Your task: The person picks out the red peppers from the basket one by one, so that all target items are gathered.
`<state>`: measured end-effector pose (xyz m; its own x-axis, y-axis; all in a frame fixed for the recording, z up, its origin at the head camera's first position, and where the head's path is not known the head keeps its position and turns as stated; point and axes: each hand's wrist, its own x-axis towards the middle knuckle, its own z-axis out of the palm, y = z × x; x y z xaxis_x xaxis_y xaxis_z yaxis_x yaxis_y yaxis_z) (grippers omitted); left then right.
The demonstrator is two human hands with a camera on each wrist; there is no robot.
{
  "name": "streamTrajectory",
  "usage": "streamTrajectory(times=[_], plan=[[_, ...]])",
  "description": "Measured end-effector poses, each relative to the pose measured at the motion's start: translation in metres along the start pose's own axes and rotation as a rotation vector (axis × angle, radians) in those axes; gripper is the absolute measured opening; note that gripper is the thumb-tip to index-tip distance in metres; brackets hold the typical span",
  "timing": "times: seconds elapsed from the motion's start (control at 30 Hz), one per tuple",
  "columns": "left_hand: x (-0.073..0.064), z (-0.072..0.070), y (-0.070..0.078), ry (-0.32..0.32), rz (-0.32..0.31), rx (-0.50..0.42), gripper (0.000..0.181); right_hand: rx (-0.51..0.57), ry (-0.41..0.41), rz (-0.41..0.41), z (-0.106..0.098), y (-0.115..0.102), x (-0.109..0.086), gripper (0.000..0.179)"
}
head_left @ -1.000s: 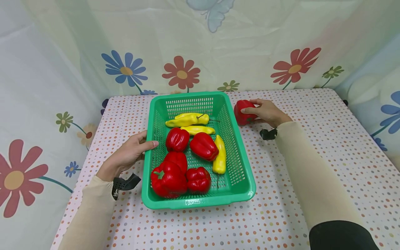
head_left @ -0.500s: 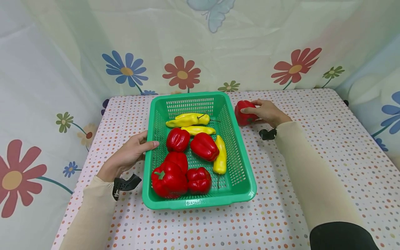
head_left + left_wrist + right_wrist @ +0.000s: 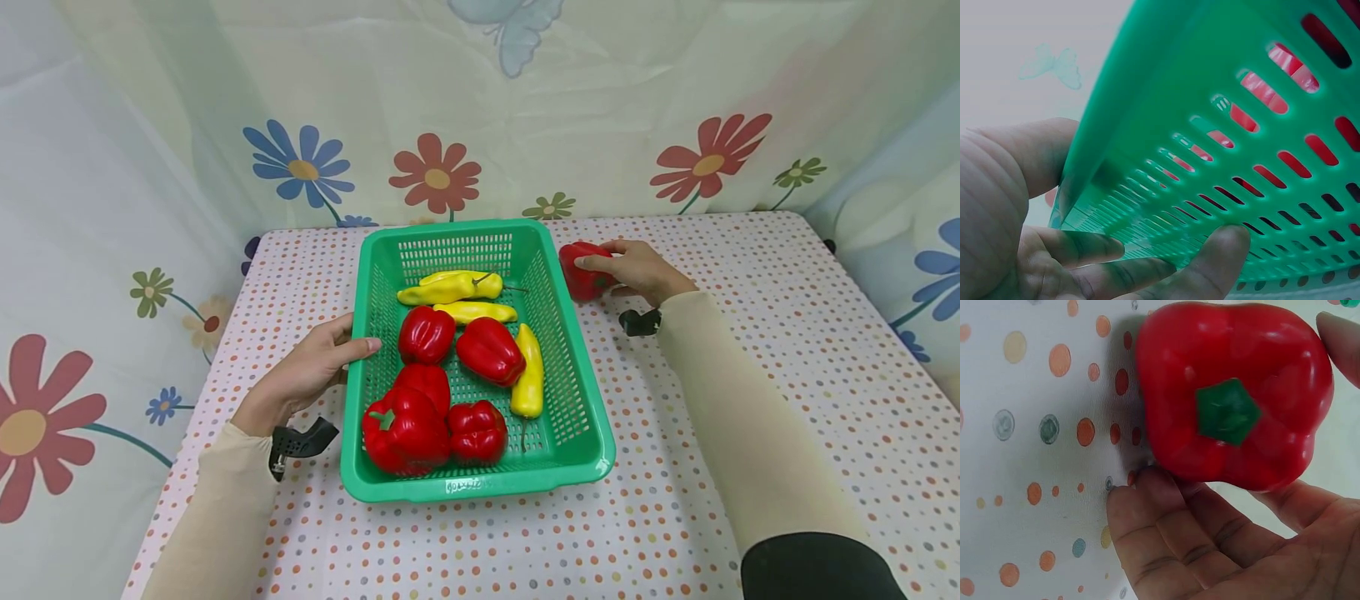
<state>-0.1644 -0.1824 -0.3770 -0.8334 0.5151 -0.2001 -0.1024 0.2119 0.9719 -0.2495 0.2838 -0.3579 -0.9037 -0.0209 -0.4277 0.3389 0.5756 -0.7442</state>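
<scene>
From afar, I am gripping a red pepper [image 3: 574, 283] just right of the green basket [image 3: 525, 485] with the nearer right hand [image 3: 641, 271], the pepper's stem end [image 3: 1229, 412] facing back toward me, while the left hand [image 3: 318, 362] is clasping the basket's left side.

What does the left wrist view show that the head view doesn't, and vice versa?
Only left wrist: the left hand's fingertips on the green basket's outer side.
Only head: yellow peppers, and the right hand holding a red pepper beside the basket.
Both: the left hand, the basket and red peppers inside, glimpsed through slots from the wrist.
</scene>
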Motion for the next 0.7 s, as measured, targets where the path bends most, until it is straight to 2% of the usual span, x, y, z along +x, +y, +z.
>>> streamTrajectory(times=[0.57, 0.7], plan=[[0.0013, 0.0000, 0.0013, 0.003, -0.015, -0.007, 0.059, 0.009, -0.026, -0.009, -0.0005, -0.0012, -0.0049, 0.097], [0.0003, -0.0003, 0.0014, 0.001, -0.012, -0.008, 0.059, 0.050, -0.038, -0.005, -0.0017, -0.0019, -0.0059, 0.104]])
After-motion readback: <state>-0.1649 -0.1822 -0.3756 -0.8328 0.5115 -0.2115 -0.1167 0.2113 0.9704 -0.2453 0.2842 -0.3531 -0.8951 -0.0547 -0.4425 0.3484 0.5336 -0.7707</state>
